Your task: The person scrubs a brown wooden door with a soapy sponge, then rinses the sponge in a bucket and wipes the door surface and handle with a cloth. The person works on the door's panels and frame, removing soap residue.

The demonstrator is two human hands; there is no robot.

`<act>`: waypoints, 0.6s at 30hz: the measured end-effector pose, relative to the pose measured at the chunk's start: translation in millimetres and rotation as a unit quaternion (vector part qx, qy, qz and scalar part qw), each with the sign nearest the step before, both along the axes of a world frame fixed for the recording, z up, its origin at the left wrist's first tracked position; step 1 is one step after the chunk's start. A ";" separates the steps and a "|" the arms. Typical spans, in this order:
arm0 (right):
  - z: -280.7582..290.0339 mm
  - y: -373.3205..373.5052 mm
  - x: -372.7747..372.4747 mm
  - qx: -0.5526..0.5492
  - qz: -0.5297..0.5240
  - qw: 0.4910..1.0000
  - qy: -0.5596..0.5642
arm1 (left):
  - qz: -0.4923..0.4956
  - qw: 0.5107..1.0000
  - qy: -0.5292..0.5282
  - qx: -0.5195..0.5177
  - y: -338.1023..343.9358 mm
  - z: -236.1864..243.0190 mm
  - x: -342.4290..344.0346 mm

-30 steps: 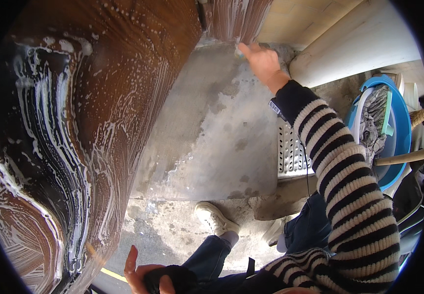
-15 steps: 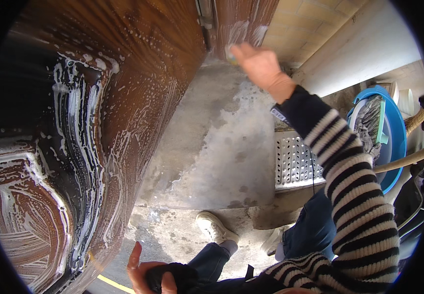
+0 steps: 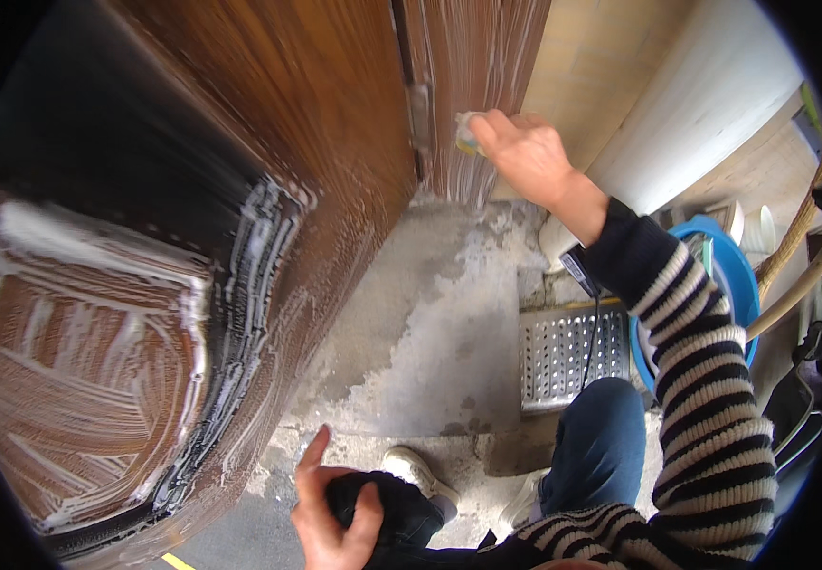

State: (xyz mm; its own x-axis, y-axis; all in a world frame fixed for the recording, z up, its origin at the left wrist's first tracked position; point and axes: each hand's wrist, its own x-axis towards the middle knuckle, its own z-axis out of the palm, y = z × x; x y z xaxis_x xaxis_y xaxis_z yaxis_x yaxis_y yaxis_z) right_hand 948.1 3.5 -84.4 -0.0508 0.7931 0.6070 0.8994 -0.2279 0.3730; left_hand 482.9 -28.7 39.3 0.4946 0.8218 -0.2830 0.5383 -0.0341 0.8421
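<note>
right hand (image 3: 523,152) | fingers clasp small yellow-white sponge (image 3: 466,133), pressed flat on soapy brown wooden panel (image 3: 472,85) just right of metal hinge (image 3: 419,109) | left hand (image 3: 330,518) far below, fingers spread, empty

Door (image 3: 268,142): brown wood-grain finish, wet and glossy, streaked with white soap foam; its hinge (image 3: 419,106) is dull metal. Floor (image 3: 430,323): rough, matt grey concrete, patchy and stained; grate (image 3: 563,353) of perforated bare metal; basin (image 3: 738,285) of smooth blue plastic. Sponge (image 3: 466,135) under the right hand (image 3: 525,157): soft, pale foam; sleeve (image 3: 696,380) of striped knit cloth.
</note>
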 end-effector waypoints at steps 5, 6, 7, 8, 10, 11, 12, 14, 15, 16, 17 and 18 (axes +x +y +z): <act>53.1 -23.7 5.0 0.049 -0.033 0.998 0.026 | -0.082 0.994 0.020 0.073 5.9 -13.0 35.0; 56.0 -25.8 4.6 0.057 -0.030 0.997 0.034 | -0.082 0.994 -0.007 0.071 2.6 -16.5 41.6; 58.3 -27.4 4.2 0.071 -0.034 0.996 0.048 | -0.091 0.994 -0.004 0.063 0.3 -20.0 47.5; 60.8 -28.8 3.9 0.070 -0.022 0.995 0.072 | -0.116 0.990 -0.011 0.083 2.4 -25.6 54.2; 67.5 -30.7 5.1 0.071 -0.020 0.993 0.097 | -0.149 0.986 0.019 0.071 2.4 -34.0 61.7; 72.5 -31.7 6.6 0.040 -0.026 0.992 0.113 | -0.163 0.984 0.011 0.070 1.6 -39.1 64.7; 79.4 -32.6 8.5 0.052 -0.022 0.992 0.112 | -0.173 0.983 0.013 0.066 1.4 -45.3 68.0; 100.6 -34.2 13.1 0.070 -0.006 0.995 0.075 | -0.194 0.980 0.000 0.052 4.2 -59.1 72.9; 115.3 -34.4 15.3 0.086 -0.017 0.995 0.051 | -0.200 0.978 0.000 0.053 8.8 -67.2 75.2; 132.6 -34.2 17.0 0.097 -0.032 0.993 0.052 | -0.205 0.977 -0.006 0.062 14.2 -76.1 78.2; 152.6 -33.3 17.9 0.103 -0.028 0.993 0.045 | -0.209 0.975 -0.015 0.071 20.4 -85.7 81.4; 175.2 -31.9 18.2 0.120 -0.025 0.992 0.032 | -0.206 0.976 0.002 0.073 27.3 -95.1 83.1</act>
State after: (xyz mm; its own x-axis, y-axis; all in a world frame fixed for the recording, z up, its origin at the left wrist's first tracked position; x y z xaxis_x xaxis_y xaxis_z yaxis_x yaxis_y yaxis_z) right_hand 966.3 -28.4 90.8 0.0287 0.6260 0.7793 0.9048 -0.3477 0.2459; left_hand 566.0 -1.4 -55.7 0.7911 0.5844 -0.1807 0.4565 -0.3673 0.8104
